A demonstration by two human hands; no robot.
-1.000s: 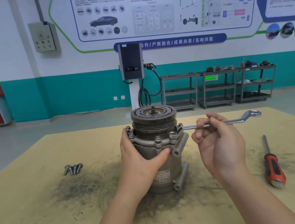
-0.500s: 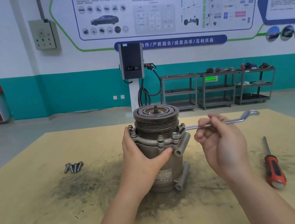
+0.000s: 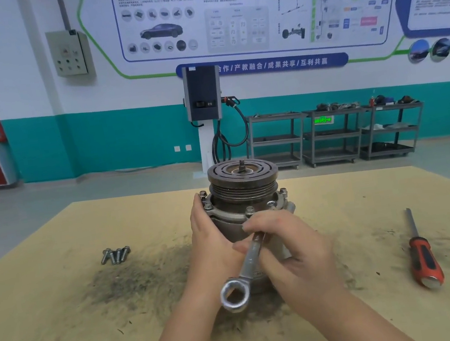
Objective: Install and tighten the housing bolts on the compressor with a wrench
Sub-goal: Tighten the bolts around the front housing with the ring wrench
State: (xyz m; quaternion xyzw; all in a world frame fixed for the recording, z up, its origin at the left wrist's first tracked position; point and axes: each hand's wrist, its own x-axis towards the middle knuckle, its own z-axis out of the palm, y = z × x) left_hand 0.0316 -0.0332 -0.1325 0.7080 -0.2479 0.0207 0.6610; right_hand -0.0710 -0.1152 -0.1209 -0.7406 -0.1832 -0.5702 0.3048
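Grey metal compressor (image 3: 246, 196) stands upright mid-counter (image 3: 68, 337), bolts (image 3: 249, 210) ringing its flange. Left hand (image 3: 213, 241) grips its body; right hand (image 3: 290, 250) clasps the ring wrench (image 3: 244, 271), hiding the front. Spare bolts (image 3: 115, 255) lie left, screwdriver (image 3: 424, 255) right.

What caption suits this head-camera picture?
Left hand steadies the compressor while right hand grips the wrench.
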